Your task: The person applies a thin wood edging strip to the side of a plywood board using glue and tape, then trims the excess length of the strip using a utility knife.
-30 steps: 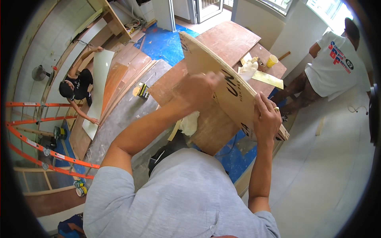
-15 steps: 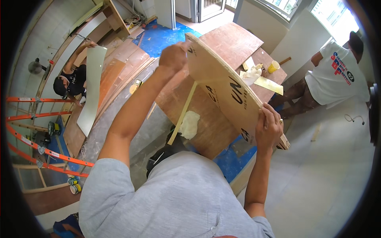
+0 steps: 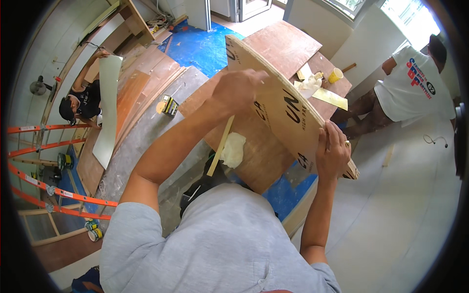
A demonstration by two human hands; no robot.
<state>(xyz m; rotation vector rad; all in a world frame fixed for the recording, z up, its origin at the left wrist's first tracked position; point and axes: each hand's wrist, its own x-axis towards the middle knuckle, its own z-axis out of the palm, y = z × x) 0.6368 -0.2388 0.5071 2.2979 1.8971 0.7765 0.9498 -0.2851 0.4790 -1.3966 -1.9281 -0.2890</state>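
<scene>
A tan board (image 3: pixel 281 105) with dark printing and a pale layered edge is held up on edge, tilted, in front of me. My right hand (image 3: pixel 333 149) grips its near right edge, fingers curled over the top and thumb on the printed face. My left hand (image 3: pixel 239 90) is in front of the board's far left part, smeared by motion; whether it touches the board or holds anything small is unclear. Beneath the board lies a brown wooden sheet (image 3: pixel 264 166), with a thin wooden strip (image 3: pixel 222 146) and a crumpled whitish bag (image 3: pixel 233 150) near its left side.
At left, a person (image 3: pixel 80 100) holds a white curved sheet (image 3: pixel 110 107) beside an orange ladder (image 3: pixel 73 194). Another person (image 3: pixel 410 88) stands at right. A yellow cup (image 3: pixel 335 75) sits on the far panels. Blue sheeting (image 3: pixel 195 44) covers part of the floor.
My left hand has left the board's far top corner and moved right and downward across its printed face. My right hand keeps its grip; the board has shifted only slightly.
</scene>
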